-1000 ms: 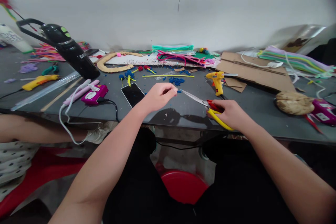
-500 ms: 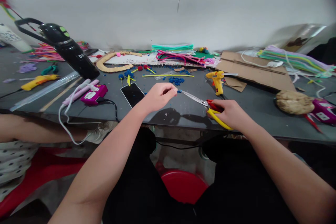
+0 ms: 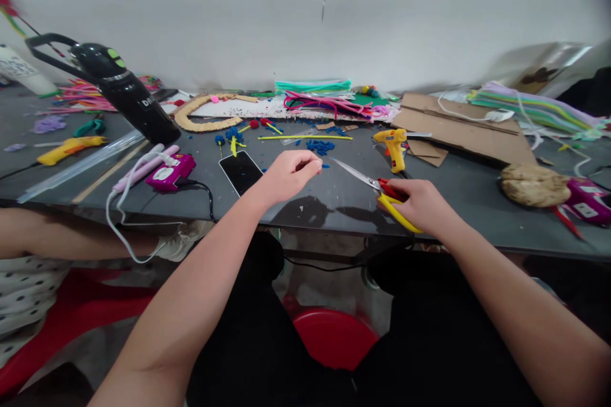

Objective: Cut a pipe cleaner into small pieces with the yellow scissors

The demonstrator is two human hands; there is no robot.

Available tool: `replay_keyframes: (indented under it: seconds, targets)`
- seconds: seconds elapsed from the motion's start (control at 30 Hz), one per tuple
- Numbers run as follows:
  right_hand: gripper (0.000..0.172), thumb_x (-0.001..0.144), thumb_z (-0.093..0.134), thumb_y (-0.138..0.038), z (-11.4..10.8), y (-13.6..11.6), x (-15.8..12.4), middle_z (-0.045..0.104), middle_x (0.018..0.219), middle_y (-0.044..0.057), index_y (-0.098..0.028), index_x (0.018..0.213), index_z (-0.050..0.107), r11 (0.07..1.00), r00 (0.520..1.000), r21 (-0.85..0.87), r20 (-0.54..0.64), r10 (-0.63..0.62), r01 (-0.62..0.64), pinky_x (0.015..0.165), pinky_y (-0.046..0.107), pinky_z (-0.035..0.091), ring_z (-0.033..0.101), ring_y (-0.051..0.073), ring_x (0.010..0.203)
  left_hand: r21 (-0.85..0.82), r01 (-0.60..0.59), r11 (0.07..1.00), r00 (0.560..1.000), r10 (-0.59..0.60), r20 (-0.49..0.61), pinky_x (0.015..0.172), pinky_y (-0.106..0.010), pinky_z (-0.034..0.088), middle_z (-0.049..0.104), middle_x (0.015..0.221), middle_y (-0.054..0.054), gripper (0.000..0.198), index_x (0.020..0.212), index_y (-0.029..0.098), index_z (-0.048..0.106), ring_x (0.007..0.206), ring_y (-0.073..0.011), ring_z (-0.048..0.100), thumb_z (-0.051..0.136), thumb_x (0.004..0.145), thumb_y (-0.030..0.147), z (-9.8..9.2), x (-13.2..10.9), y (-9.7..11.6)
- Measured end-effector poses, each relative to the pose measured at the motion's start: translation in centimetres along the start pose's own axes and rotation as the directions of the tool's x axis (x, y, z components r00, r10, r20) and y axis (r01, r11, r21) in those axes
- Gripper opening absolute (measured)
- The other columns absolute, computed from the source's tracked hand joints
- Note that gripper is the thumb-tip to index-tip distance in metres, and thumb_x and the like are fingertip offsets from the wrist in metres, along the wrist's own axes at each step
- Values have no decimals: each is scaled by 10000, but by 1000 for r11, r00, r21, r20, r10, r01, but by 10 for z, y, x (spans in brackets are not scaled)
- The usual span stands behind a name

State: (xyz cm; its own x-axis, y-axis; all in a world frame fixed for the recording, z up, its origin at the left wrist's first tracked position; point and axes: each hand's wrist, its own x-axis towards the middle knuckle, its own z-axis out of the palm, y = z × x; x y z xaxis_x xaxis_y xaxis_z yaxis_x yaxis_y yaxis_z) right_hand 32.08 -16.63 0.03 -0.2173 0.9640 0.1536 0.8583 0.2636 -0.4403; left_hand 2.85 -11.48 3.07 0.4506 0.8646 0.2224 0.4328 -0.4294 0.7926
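My left hand point(image 3: 294, 172) is closed in a pinch above the table, and a small blue tip of pipe cleaner point(image 3: 326, 166) sticks out at its fingertips; the rest is hidden by the fingers. In my right hand point(image 3: 416, 200) are scissors point(image 3: 359, 176) with red and yellow handles, their blades pointing left toward the pinch, a small gap away from the blue tip. Just beyond lie a heap of short blue pipe cleaner pieces point(image 3: 321, 147) and a long yellow pipe cleaner point(image 3: 305, 137). A phone point(image 3: 240, 172) rests behind my left forearm.
A yellow glue gun point(image 3: 395, 147) and cardboard sheets point(image 3: 463, 127) lie to the right. Leftward are a black bottle point(image 3: 136, 102), a purple box with cables point(image 3: 170, 172) and another person's leg point(image 3: 76, 232). Bundled pipe cleaners point(image 3: 539, 108) sit far right.
The scissors and my right hand have shifted slightly right, so the blade tips are now apart from the blue tip. My left hand has stayed in place.
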Motion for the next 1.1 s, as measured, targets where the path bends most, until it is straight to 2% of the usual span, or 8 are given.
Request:
replay_keyframes:
  seconds: [0.37, 0.73, 1.1]
  targets:
    - [225, 793, 618, -399, 0, 1, -1, 496, 606, -17, -193, 711, 576, 999, 998, 4, 53, -34, 34, 545, 270, 315, 395, 132, 588, 43, -26, 999, 1000, 27, -12, 537, -238, 336, 538, 634, 1, 314, 751, 156, 611, 571, -105, 466, 484, 926, 385, 0, -1, 1]
    - [232, 776, 624, -410, 1, 0, 0, 536, 608, -3, -184, 723, 638, 999, 998, 10, 50, -40, 40, 550, 271, 331, 427, 137, 582, 45, -27, 999, 1000, 27, 3, 537, -241, 328, 535, 641, 4, 320, 754, 157, 613, 568, -102, 457, 488, 933, 392, 0, 0, 1]
    - [251, 788, 625, -426, 1, 4, 0, 511, 604, -14, -196, 706, 570, 999, 998, 9, 43, -36, 36, 536, 267, 320, 405, 130, 576, 49, -26, 998, 1000, 26, 5, 532, -244, 320, 522, 628, 7, 336, 731, 161, 590, 555, -101, 447, 469, 940, 395, 0, 0, 1]
